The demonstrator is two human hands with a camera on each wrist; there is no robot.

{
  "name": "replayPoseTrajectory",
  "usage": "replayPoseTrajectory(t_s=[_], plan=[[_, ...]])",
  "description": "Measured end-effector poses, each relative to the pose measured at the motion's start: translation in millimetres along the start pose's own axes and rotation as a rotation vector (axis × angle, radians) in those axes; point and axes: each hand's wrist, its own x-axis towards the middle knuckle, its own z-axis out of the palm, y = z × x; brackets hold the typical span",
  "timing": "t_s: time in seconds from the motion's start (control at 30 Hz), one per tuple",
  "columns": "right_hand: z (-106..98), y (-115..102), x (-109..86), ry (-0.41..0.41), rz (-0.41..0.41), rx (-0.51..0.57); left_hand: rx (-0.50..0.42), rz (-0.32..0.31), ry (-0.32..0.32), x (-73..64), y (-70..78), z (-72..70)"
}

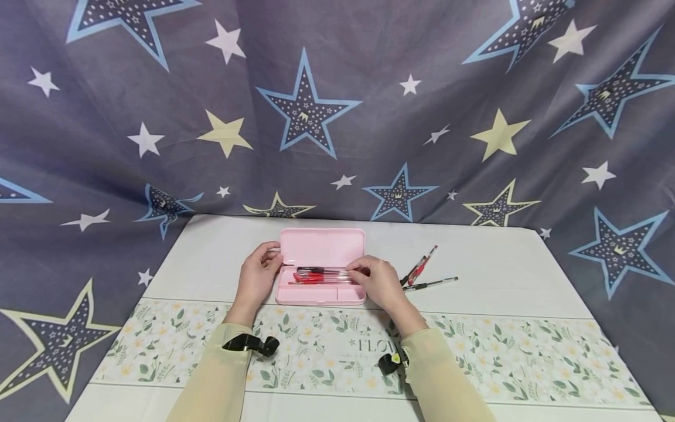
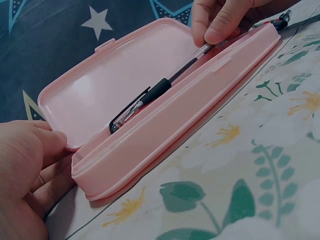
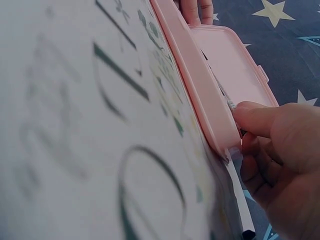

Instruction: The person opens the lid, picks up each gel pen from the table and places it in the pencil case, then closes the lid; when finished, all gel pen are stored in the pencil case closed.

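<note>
A pink pencil case [image 1: 321,297] lies on the table with its lid [image 1: 323,246] raised at the back. My left hand [image 1: 257,274] grips its left end, thumb at the lid's lower corner and fingers behind. Between thumb and forefinger, my right hand [image 1: 378,280] pinches the end of a clear-barrelled gel pen [image 2: 187,66] with a black cap end. That pen slants over the case's tray in the left wrist view. Inside the tray lie several red pens [image 1: 311,278]. In the right wrist view, the right thumb hides part of the held pen.
Right of the case, a few loose pens lie on the white table: a red one [image 1: 420,269] and a black one [image 1: 429,283] among them. A floral runner [image 1: 316,351] crosses the table in front. A star-patterned cloth [image 1: 337,170] hangs behind.
</note>
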Motion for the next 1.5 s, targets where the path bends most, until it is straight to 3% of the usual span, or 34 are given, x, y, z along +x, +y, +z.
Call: replayPoseTrajectory(t_s=[0.73, 1.0, 1.5], plan=[[-8, 4, -1.8, -0.001, -0.026, 0.043, -0.001, -0.006, -0.001, -0.1, 0.2, 0.2], [-37, 12, -6.8, 0.041, -0.016, 0.024, -0.006, -0.007, -0.003, 0.1, -0.6, 0.2], [-95, 47, -20.1, 0.115, 0.048, -0.007, 0.002, -0.015, -0.001, 0.5, -0.4, 0.0]])
